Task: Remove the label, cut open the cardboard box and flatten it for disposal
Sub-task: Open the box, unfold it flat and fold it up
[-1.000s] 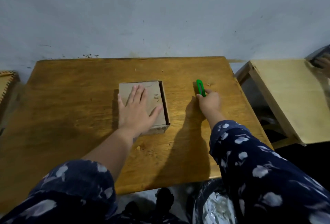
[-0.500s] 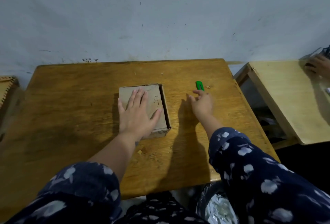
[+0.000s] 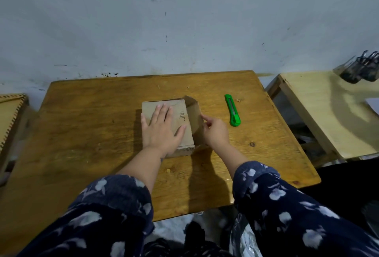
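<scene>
A small brown cardboard box (image 3: 184, 119) lies on the wooden table (image 3: 92, 133) near its middle. My left hand (image 3: 162, 130) presses flat on the box's top, fingers spread. My right hand (image 3: 215, 131) pinches the box's right side flap (image 3: 194, 117), which is swung out and stands open. A green utility knife (image 3: 232, 110) lies on the table to the right of the box, free of both hands. No label shows on the visible faces.
A pale wooden table (image 3: 328, 117) stands to the right across a gap, with dark objects (image 3: 359, 70) at its far corner and a white sheet (image 3: 373, 105) at the edge. A woven-edged thing (image 3: 10, 113) sits at the left. A wall runs behind the table.
My right hand let go of the green knife, left it on the table and moved left to the box's right flap, which has swung open. My left hand stayed on the box.
</scene>
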Motion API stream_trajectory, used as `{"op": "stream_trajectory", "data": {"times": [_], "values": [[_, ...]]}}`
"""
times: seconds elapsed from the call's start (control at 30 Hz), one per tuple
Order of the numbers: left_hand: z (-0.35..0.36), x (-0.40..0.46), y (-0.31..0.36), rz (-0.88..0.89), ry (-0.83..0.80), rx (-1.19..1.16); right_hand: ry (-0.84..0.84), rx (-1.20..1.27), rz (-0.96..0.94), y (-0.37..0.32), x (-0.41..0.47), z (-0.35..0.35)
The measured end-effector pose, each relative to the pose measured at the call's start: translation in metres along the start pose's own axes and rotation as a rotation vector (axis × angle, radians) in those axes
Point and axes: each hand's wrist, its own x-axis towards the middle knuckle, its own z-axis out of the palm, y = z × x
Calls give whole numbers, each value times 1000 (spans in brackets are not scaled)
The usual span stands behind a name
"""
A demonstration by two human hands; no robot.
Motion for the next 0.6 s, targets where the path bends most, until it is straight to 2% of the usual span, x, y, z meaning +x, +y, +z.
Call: {"op": "stream_trajectory", "data": {"times": [0.07,0.3,0.43,0.53,0.6], "values": [[0,-1,-5,3,-6,16,-27,-109,23,3,0,2],[-3,-7,-22,-21,4,17,-178,-452,-67,-6,-7,20],[-5,-9,-31,-31,0,14,-210,-373,-91,-11,-8,20],[-6,-9,-34,-36,-1,4,-259,-116,-83,-11,-5,4],[-6,-9,-34,-40,-7,11,-281,-77,-99,-8,-1,-9]]}}
